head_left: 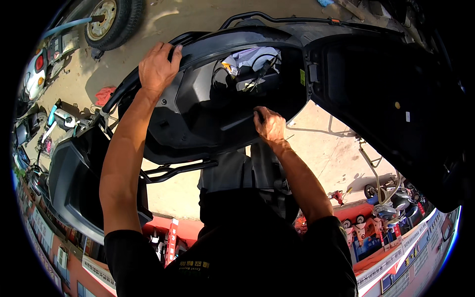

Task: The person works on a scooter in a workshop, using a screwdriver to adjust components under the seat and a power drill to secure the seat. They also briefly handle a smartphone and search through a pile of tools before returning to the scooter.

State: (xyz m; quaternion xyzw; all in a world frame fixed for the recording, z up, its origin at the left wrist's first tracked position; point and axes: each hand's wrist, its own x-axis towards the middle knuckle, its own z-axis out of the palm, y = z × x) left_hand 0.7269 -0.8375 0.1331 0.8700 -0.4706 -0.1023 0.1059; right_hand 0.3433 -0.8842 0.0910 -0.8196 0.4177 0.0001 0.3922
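Observation:
A black scooter underseat storage box (pixel 170 106) lies open in front of me. Its hinged black seat or lid (pixel 386 106) is swung over to the right. My left hand (pixel 159 68) is closed over the box's far left rim, beside a black tubular rail (pixel 129 79). On the near rim, right of the middle, my right hand (pixel 271 124) is curled with its fingertips over the inner edge. Deep in the box rest a pale crumpled cloth or bag (pixel 253 58) and dark cables (pixel 264 63), partly in shadow.
At the far left a wheel with a tyre (pixel 111 22) stands by a blue pole (pixel 69 27). Parked scooters (pixel 37 74) line the left side. A red cloth (pixel 104 95) lies on the ground. At lower right are red jacks (pixel 363 228) and more vehicles; a black panel (pixel 74 168) sits near my left forearm.

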